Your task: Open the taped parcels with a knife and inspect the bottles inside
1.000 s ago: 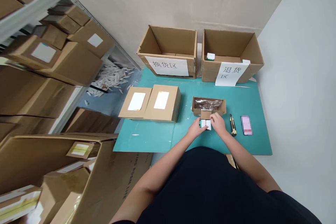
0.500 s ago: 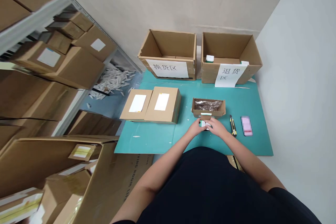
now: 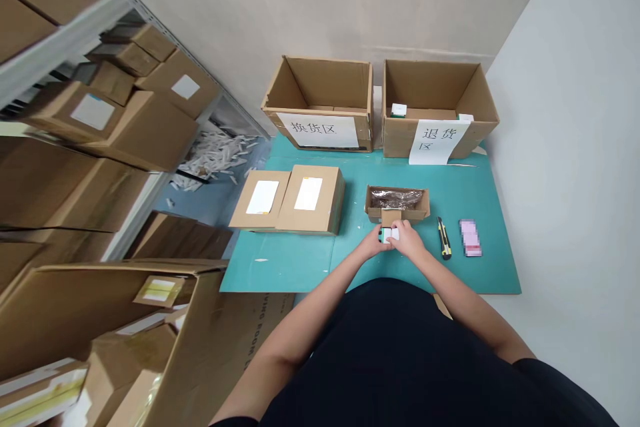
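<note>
In the head view, a small white packet (image 3: 393,234) sits between the two hands, just in front of a low open carton (image 3: 397,212). Its long axis seems to run side to side across the person's front, though the fingers hide much of it. Neither hand is clearly nearer: the left hand (image 3: 374,243) closes on its left end, where a dark edge shows, and the right hand (image 3: 407,239) covers its right end from above. The hands are drawn close together and appear to pinch the packet between them. Whether it also rests on the teal mat (image 3: 300,263) is hard to tell. Its face looks plain white, and any print is too small to read.

A cardboard flap (image 3: 391,217) stands just behind the packet, and brown plastic wrap (image 3: 396,199) fills the carton. To the right lie a yellow-and-black utility knife (image 3: 443,238) and a pixelated pink card (image 3: 470,237). To the left are two closed cartons (image 3: 311,199). Beyond them stand two open cartons (image 3: 320,90) (image 3: 430,87) with paper signs, beside shelves stacked with more cartons (image 3: 140,100).
</note>
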Motion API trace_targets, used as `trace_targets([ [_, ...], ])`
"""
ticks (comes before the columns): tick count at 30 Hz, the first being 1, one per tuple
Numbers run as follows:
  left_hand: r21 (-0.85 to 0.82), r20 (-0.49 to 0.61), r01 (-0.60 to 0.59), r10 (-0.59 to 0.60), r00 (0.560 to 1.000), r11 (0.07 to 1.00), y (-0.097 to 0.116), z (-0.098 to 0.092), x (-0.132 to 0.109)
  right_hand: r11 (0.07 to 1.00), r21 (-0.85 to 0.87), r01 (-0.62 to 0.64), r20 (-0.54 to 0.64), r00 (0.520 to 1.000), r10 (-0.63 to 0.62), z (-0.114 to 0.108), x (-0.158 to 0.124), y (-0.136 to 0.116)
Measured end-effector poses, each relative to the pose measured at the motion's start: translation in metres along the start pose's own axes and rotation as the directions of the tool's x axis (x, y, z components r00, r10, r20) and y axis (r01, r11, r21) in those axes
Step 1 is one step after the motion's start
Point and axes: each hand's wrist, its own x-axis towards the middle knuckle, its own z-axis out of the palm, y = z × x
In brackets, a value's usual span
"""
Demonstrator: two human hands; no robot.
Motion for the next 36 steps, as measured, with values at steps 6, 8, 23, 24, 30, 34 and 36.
trace_targets([
  [6, -0.053, 0.002, 0.013, -0.013, 1.000, 0.998, 0.001, -0.001, 0.001, 0.995, 0.051, -0.090, 0.021, 0.996, 0.089, -0.002, -0.001, -0.005],
  [8, -0.075, 0.021, 0.037, -0.036, 0.999, 0.996, 0.004, -0.005, 0.000, 0.993, 0.057, -0.100, 0.003, 0.995, 0.100, -0.002, -0.001, -0.006],
  [23, 0.049, -0.107, 0.081, -0.076, 0.991, 0.995, 0.034, -0.001, -0.005, 0.996, 0.080, -0.034, -0.079, 0.996, 0.040, -0.002, -0.010, -0.001],
  [24, 0.091, -0.119, 0.099, -0.088, 0.989, 0.991, 0.037, 0.000, -0.006, 0.994, 0.104, -0.023, -0.079, 0.996, 0.031, -0.003, -0.010, 0.002],
  [30, 0.308, -0.162, 0.164, -0.119, 0.980, 0.937, 0.051, -0.001, -0.011, 0.980, 0.199, 0.017, -0.099, 0.995, 0.003, -0.002, -0.012, 0.022],
  [34, 0.365, -0.189, 0.177, -0.114, 0.975, 0.914, 0.054, -0.002, -0.015, 0.972, 0.222, 0.078, -0.130, 0.990, -0.050, 0.003, -0.014, 0.029],
  [36, 0.353, -0.182, 0.158, -0.098, 0.978, 0.922, 0.053, -0.001, -0.016, 0.973, 0.208, 0.097, -0.130, 0.989, -0.071, 0.005, -0.014, 0.029],
])
